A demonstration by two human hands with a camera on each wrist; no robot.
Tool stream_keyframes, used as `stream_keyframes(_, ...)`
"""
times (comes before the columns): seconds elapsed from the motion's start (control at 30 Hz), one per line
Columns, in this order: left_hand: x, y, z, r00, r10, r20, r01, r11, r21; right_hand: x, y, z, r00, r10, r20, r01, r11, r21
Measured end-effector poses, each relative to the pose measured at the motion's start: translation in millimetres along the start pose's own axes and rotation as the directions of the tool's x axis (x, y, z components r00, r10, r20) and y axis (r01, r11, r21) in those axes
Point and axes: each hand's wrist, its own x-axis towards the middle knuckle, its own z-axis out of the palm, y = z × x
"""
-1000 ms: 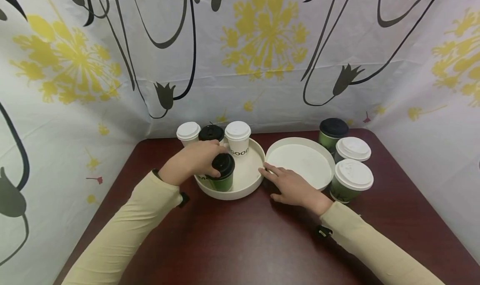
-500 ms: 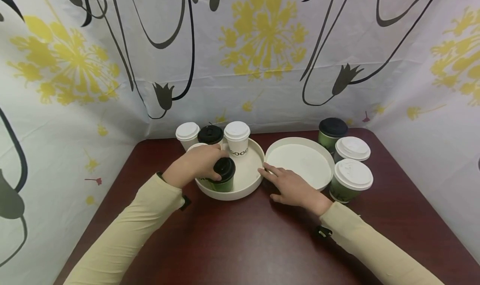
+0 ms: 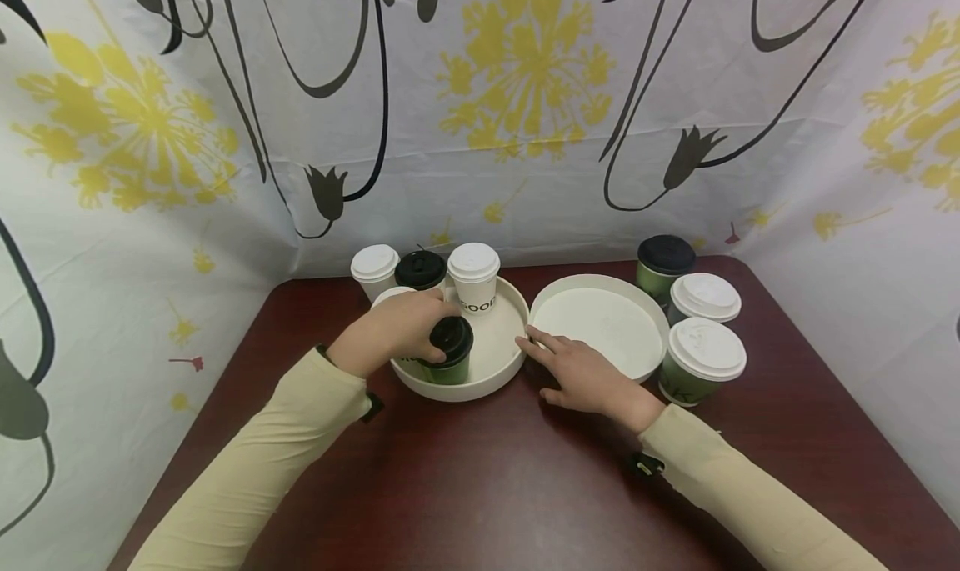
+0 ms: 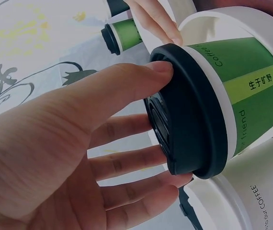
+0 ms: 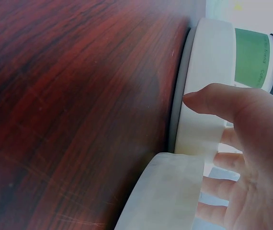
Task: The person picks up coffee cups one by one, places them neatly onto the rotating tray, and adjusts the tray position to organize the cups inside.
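Note:
My left hand [image 3: 397, 329] grips a green paper coffee cup [image 3: 450, 373] by its black lid [image 4: 194, 115], thumb on one side and fingers on the other. The cup stands upright at the near side of the left round white tray [image 3: 468, 392]. A white cup [image 3: 475, 283] with a white lid is also in that tray, with a black-lidded cup [image 3: 420, 269] beside it. Partly hidden behind my left hand is another white lid [image 3: 393, 293]. My right hand [image 3: 581, 375], fingers extended, rests at the left tray's right rim, where the second round tray [image 3: 600, 321] adjoins it.
Farther left at the back stands a white-lidded cup [image 3: 375, 267]. On the right of the second tray are a black-lidded green cup [image 3: 663, 267] and two white-lidded cups, the nearer one [image 3: 701, 363] green. A patterned cloth [image 3: 480, 121] encloses the dark red table [image 3: 480, 488].
My left hand and the black-lidded green cup have shifted slightly right and toward me, uncovering a white lid behind the hand. The right hand has stayed in place.

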Motion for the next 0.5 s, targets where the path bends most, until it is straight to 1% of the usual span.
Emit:
stream_keyframes(0.3,-0.1,0.0,-1.2,0.998,-0.049,0.033,0.049,0.999,0.004,0.0,0.1,0.8,1.000,0.005,0.005,-0.005,1.000,0.002)
stream_keyframes(0.5,-1.2,1.1,-1.6,0.996,-0.069,0.048,0.068,0.998,0.006,0.0,0.3,1.2,1.000,0.008,0.011,-0.008,1.000,0.009)
